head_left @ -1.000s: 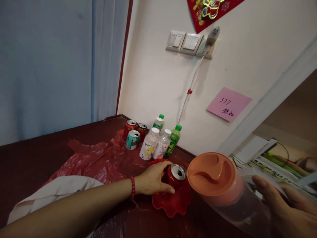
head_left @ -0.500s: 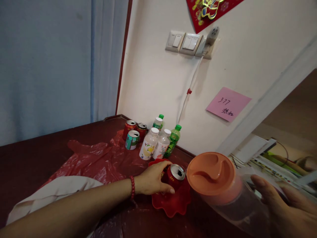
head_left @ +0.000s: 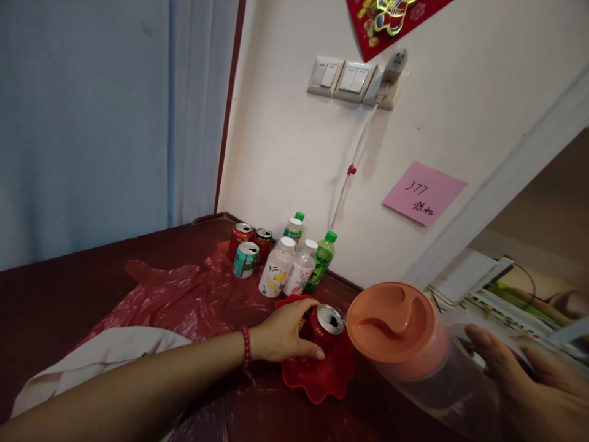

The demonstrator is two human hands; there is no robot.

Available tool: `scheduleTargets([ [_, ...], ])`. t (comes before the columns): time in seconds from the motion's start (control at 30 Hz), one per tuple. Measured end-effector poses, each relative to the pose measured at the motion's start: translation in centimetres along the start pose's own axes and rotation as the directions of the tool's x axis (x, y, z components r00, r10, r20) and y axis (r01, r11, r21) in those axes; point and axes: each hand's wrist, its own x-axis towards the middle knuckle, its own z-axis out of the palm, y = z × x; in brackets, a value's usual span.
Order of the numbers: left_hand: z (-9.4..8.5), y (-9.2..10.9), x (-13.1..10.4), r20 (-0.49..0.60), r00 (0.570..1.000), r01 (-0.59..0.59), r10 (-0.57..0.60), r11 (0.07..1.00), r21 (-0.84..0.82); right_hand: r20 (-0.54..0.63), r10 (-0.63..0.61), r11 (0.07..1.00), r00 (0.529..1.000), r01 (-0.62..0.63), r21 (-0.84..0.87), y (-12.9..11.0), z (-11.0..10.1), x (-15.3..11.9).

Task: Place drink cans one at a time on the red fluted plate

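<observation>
My left hand (head_left: 283, 334) grips an opened red can (head_left: 324, 328) that stands in a red scalloped dish (head_left: 322, 377) on the dark wooden table (head_left: 55, 294). My right hand (head_left: 524, 383) holds a clear plastic pitcher (head_left: 414, 362) with an orange lid (head_left: 391, 322); the pitcher is tilted, its lid close to the right of the can. A red bead bracelet (head_left: 247, 347) sits on my left wrist.
At the back near the wall stand three cans (head_left: 246, 248) and several small bottles (head_left: 294, 261). A red plastic bag (head_left: 179, 301) and a beige cloth (head_left: 101, 356) lie on the table. A pink note (head_left: 424, 193), switches and a plugged cable are on the wall. Papers (head_left: 501, 301) lie right.
</observation>
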Motion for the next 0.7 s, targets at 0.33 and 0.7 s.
scheduleTargets([
  [0.33, 0.00, -0.41, 0.08, 0.002, 0.999, -0.039, 0.039, 0.999, 0.011, -0.004, 0.052, 0.999, 0.999, -0.052, -0.004, -0.52, -0.07, 0.02],
  [0.7, 0.07, -0.26, 0.02, 0.007, 1.000, -0.015, 0.015, 1.000, 0.005, -0.018, 0.065, 0.998, 0.998, -0.065, 0.014, -0.96, -0.11, -0.34],
])
